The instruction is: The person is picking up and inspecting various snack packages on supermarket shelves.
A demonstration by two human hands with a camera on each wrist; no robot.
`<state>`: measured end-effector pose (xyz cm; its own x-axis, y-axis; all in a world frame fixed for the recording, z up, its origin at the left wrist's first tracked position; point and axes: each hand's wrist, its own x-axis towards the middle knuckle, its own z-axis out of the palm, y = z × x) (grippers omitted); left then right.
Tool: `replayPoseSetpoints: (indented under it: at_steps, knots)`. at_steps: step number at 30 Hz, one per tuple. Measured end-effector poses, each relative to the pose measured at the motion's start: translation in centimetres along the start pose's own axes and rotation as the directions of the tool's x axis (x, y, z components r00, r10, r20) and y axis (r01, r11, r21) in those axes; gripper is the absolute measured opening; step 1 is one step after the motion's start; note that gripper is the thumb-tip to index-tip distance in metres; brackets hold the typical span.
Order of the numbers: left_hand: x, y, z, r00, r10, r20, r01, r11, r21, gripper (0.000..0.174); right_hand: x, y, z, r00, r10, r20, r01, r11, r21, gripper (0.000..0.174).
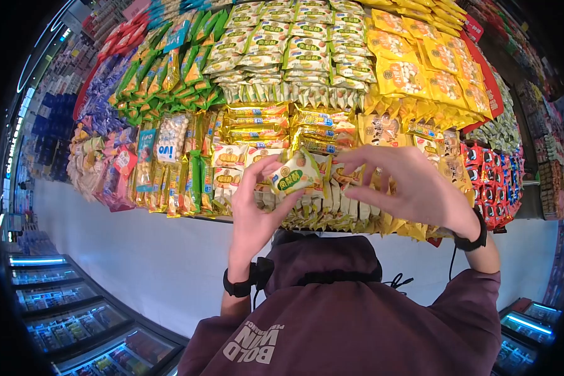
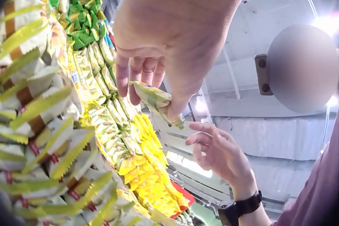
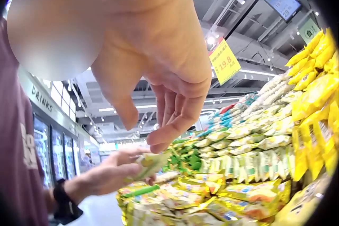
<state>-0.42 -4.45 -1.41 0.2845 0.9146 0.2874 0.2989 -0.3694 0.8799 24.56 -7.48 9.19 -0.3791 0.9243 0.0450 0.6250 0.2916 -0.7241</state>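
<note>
In the head view my left hand [image 1: 255,205] pinches a small white-and-green snack packet [image 1: 294,174] between thumb and fingers. The packet has a dark green oval label and is held above the front part of the display. The left wrist view shows the packet [image 2: 152,98] from its edge, the thumb on one side and the fingers opposite. To the right of it hovers my right hand [image 1: 407,182], fingers loosely bent and apart from the thumb, holding nothing. In the right wrist view its fingertips are close above the packet [image 3: 150,163].
Matching white-and-green packets [image 1: 307,53] are stacked at the back middle. Yellow bags [image 1: 404,75] lie to the right, green-and-gold packs [image 1: 163,69] to the left. Red packs [image 1: 485,178] sit far right. Freezers [image 1: 106,332] stand behind at left. A yellow price sign [image 3: 224,63] hangs above.
</note>
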Motion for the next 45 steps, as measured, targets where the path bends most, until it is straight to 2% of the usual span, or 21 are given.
replayPoseSetpoints:
  at_steps: [1,5,8,9,11,13,14,17,19,22,23,26,28,29,31,35,38,41,44,45]
  knots:
    - [-0.3,0.2,0.4,1.0,0.019,-0.014,-0.019,1.0,0.018,0.068,-0.9,-0.8,0.4,0.999,0.031,0.02,-0.033,0.997,0.076,0.042]
    - [-1.7,0.6,1.3,0.991,0.11,0.078,-0.091,0.973,-0.214,0.066,-3.2,-1.5,2.6,0.977,0.164,-0.134,-0.117,0.945,0.304,0.055]
    - [-2.1,1.0,2.1,0.963,0.198,0.182,-0.131,0.936,-0.328,0.061,-4.5,-0.6,4.8,0.943,0.297,-0.151,-0.214,0.887,0.408,0.051]
    - [-2.1,1.5,2.4,0.966,0.153,0.207,-0.07,0.93,-0.362,0.059,-4.6,-0.7,5.0,0.928,0.363,-0.088,-0.277,0.827,0.49,0.05]
    - [-2.2,1.5,3.2,0.97,0.162,0.184,-0.083,0.923,-0.375,0.052,-4.8,-0.8,5.3,0.88,0.472,0.051,-0.396,0.671,0.627,0.047]
    - [-2.1,1.1,3.5,0.966,0.172,0.192,-0.083,0.913,-0.399,0.049,-4.9,0.0,6.8,0.911,0.408,-0.065,-0.285,0.734,0.617,0.043]
    - [-2.1,1.0,3.6,0.97,0.135,0.203,-0.031,0.893,-0.449,0.051,-4.8,0.5,7.6,0.92,0.371,-0.122,-0.229,0.764,0.603,0.041]
    - [-2.0,1.3,3.5,0.979,0.002,0.202,0.119,0.803,-0.584,0.053,-4.0,0.9,9.1,0.881,0.452,-0.14,-0.192,0.612,0.768,0.037]
    - [-1.8,1.7,3.0,0.978,-0.115,0.172,0.202,0.722,-0.662,0.049,-2.8,0.2,10.1,0.857,0.474,-0.202,-0.143,0.595,0.791,0.035]
    - [-0.9,0.8,1.4,0.926,-0.314,0.211,0.369,0.63,-0.684,0.045,-0.8,0.1,11.7,0.848,0.451,-0.277,-0.073,0.618,0.783,0.035]
    - [-0.7,0.4,1.0,0.913,-0.336,0.234,0.398,0.595,-0.698,0.031,-0.2,0.2,12.2,0.852,0.444,-0.278,-0.065,0.615,0.785,0.035]
    - [-0.4,-1.1,-0.8,0.901,-0.35,0.257,0.431,0.652,-0.624,0.013,1.4,0.3,12.9,0.852,0.449,-0.271,-0.055,0.591,0.805,0.026]
    - [-0.4,-1.0,-1.7,0.899,-0.387,0.204,0.415,0.609,-0.676,0.01,2.3,0.6,13.5,0.846,0.456,-0.276,-0.004,0.523,0.852,0.021]
    - [-0.5,-1.1,-2.1,0.896,-0.4,0.192,0.415,0.604,-0.68,0.01,2.6,0.6,13.7,0.84,0.451,-0.3,-0.004,0.559,0.829,0.014]
    - [-0.5,-1.6,-2.9,0.894,-0.408,0.182,0.407,0.576,-0.708,0.01,3.2,1.1,14.3,0.831,0.457,-0.318,-0.013,0.588,0.809,0.013]
    - [-0.1,-0.8,-3.6,0.901,-0.431,0.056,0.358,0.664,-0.656,0.007,4.0,0.9,15.7,0.812,0.442,-0.382,-0.014,0.668,0.744,0.014]
    - [-0.2,-1.5,-3.9,0.911,-0.412,0.025,0.314,0.654,-0.689,0.006,4.3,0.3,16.5,0.813,0.429,-0.394,-0.025,0.701,0.713,0.015]
    - [0.0,-3.3,-4.3,0.939,-0.34,-0.052,0.232,0.737,-0.634,0.007,4.7,0.0,17.5,0.804,0.423,-0.418,-0.035,0.735,0.677,0.016]
    - [-0.3,-3.7,-5.1,0.945,-0.322,-0.064,0.223,0.773,-0.594,0.006,5.0,-0.7,18.1,0.797,0.394,-0.459,-0.003,0.761,0.648,0.016]
    - [-0.5,-3.7,-5.2,0.941,-0.332,-0.073,0.232,0.786,-0.573,0.006,5.1,-0.9,18.3,0.772,0.421,-0.477,-0.001,0.75,0.661,0.016]
